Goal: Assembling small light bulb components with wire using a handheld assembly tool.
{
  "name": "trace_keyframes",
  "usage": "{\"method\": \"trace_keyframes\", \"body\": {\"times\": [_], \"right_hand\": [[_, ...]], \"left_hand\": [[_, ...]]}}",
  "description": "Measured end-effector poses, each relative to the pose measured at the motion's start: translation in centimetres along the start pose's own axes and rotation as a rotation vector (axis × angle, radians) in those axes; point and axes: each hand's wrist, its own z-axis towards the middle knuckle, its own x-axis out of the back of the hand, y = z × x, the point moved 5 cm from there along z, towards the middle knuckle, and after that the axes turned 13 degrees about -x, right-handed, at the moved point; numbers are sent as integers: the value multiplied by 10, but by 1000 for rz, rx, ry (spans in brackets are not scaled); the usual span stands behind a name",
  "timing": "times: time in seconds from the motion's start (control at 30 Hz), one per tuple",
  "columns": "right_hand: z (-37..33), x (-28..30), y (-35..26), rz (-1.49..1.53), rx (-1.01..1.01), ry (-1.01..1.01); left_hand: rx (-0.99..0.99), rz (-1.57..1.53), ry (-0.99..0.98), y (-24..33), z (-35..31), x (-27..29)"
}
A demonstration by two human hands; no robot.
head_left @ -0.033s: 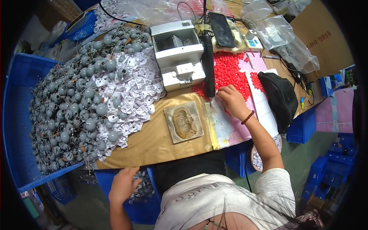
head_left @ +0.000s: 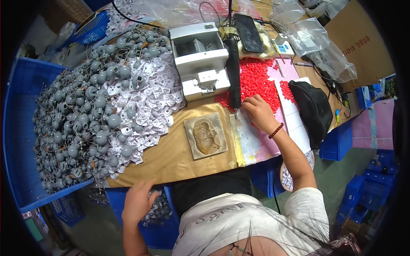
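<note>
My left hand is at the table's front edge, over a blue bin of grey parts. Its fingers are stretched out with the thumb apart, slightly blurred, and nothing shows in them. At the near edge of a heap of small red pieces, my right hand has its fingers curled together. Whatever they may hold is hidden. Just left of those fingers, a black electric screwdriver hangs tip down. Between the hands lies a square metal block with a rounded hollow in its top.
Grey ball-shaped parts with wires and white plastic pieces are heaped at left, beside a blue tray. A white screw feeder stands behind the block. A phone, black pouch and cardboard box lie right.
My left hand has risen slightly toward the table edge. My right hand keeps its place and pose by the red pieces.
</note>
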Motion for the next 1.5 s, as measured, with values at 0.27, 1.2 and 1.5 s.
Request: {"method": "trace_keyframes", "body": {"times": [0.27, 1.2, 1.5], "right_hand": [[4, -13, 4, -107, 100, -16], [-12, -42, -119, 93, 420, -45], [-14, -41, -120, 123, 338, -70]], "left_hand": [[-196, 412, 685, 3, 188, 43], [-235, 540, 850, 2, 231, 65], [131, 594, 550, -63, 243, 114]]}}
